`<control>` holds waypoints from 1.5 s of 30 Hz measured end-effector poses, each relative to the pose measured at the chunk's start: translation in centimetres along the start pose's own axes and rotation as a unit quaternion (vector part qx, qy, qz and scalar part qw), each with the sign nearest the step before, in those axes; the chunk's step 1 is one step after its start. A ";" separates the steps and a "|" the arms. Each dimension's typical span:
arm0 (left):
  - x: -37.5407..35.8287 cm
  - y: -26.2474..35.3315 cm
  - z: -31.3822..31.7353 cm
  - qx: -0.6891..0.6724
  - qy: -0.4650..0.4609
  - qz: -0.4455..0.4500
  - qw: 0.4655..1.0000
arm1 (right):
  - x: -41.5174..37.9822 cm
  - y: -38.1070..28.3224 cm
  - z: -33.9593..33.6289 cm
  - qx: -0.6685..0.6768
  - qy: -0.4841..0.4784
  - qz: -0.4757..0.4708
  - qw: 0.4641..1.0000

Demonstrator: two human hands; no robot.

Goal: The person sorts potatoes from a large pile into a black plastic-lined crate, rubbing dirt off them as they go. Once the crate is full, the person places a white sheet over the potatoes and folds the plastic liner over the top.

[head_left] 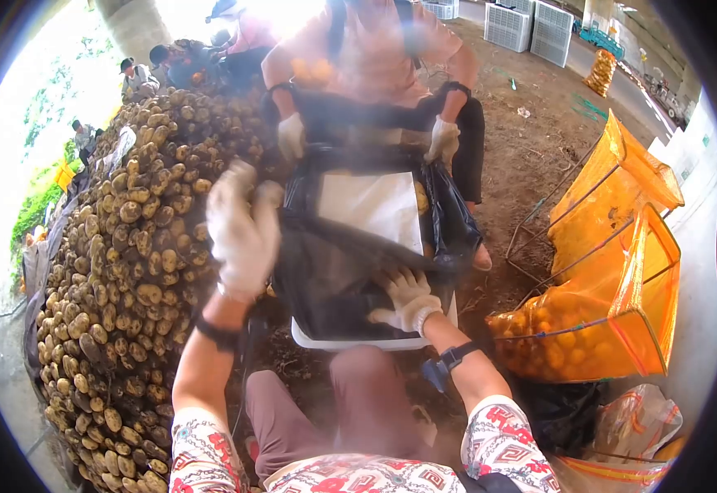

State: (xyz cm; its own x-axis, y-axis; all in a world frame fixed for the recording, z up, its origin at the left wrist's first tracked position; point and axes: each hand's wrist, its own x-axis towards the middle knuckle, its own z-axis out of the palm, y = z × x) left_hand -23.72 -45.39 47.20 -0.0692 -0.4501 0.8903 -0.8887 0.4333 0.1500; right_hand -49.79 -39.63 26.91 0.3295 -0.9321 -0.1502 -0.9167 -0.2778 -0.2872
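Note:
My left hand (243,234), in a white glove, is raised at the left edge of the crate with its fingers apart, somewhat blurred. My right hand (409,300), gloved too, lies spread on the black plastic liner (334,283) near the crate's front right corner. The white crate (358,343) shows its rim below the liner. Inside, a white sheet (371,205) covers most of the contents, and a few potatoes (422,199) show at its right edge. Across the crate a co-worker's gloved hands (291,137) are at the liner's far side.
A large potato heap (120,304) rises at the left. Orange mesh bags (613,271) on metal frames stand at the right, one holding potatoes. White crates (508,29) are stacked at the back. Several people (138,79) are behind the heap.

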 end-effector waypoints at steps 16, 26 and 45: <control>-21.0 -0.7 6.7 -0.058 -0.410 0.085 0.906 | 2.1 2.1 1.4 0.124 -0.035 0.045 0.991; -19.0 0.3 6.7 -0.058 -0.443 0.050 0.893 | 9.3 6.8 -5.2 -0.115 0.017 0.082 0.990; -18.4 0.3 6.9 -0.040 -0.472 0.012 0.881 | 3.0 7.5 -10.9 0.031 0.196 0.176 0.964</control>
State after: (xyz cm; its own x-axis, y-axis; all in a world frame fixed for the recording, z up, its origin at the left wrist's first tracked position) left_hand -25.84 -42.40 27.91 -0.4668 -0.8723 0.1454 -0.8500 0.4880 0.1984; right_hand -58.11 -47.06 34.67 -0.1206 -0.9857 0.1177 -0.9370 0.0739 -0.3415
